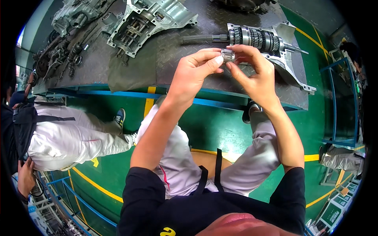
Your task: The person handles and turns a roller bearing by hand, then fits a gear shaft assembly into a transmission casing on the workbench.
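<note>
A small silvery needle roller bearing [228,55] is held up over the near edge of the metal workbench [169,70]. My left hand [192,73] pinches its left side between thumb and fingers. On its other side, the thumb and index finger of my right hand [256,72] close on it, with the other fingers curled. Just beyond my hands lies a gear shaft [258,38] with several gears and a long splined end pointing left. It rests in an open gearbox housing half [289,70], which my right hand partly hides.
An open gearbox case [167,17] with shafts inside stands at the back left, beside a dark cloth [132,72] hanging over the edge. Greasy parts [75,55] crowd the far left. Another person's legs [78,133] are at my left. Blue rails [334,106] stand right.
</note>
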Demonstrator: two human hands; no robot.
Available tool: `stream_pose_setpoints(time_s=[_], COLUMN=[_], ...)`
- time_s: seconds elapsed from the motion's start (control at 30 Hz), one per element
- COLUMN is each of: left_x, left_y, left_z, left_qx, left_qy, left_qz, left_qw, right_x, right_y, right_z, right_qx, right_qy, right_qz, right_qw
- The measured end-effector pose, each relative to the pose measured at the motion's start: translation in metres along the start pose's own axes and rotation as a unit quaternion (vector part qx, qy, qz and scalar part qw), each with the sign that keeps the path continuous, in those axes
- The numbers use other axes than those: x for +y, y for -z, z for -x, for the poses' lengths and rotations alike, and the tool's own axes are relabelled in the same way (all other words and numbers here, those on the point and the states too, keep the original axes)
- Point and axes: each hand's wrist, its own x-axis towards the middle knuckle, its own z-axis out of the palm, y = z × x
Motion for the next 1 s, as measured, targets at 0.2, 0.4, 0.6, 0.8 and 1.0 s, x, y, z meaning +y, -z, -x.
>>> stream_pose_setpoints(time_s=[0.2,0.4,0.6,0.8,1.0], left_x=[0.001,0.002,-0.002,0.001,-0.001], left_y=[-0.004,-0.010,-0.014,-0.011,-0.007], left_z=[0.003,0.007,0.011,0.011,0.009], left_qx=[0.006,0.015,0.012,0.033,0.045], left_qy=[-0.042,-0.091,-0.149,-0.195,-0.198], left_qz=[-0.003,-0.026,-0.035,-0.163,-0.179], left_qw=[0.999,0.995,0.988,0.967,0.963], right_x=[0.004,0.002,0.000,-0.004,-0.005], right_y=[-0.001,0.000,-0.001,0.005,0.004], right_z=[0.001,0.000,0.002,0.001,0.003], right_qx=[0.027,0.028,0.018,-0.048,-0.083], right_qy=[0.046,0.083,0.083,-0.082,-0.151], right_qz=[-0.009,0.025,0.012,-0.150,-0.252], right_qw=[0.999,0.996,0.996,0.984,0.952])
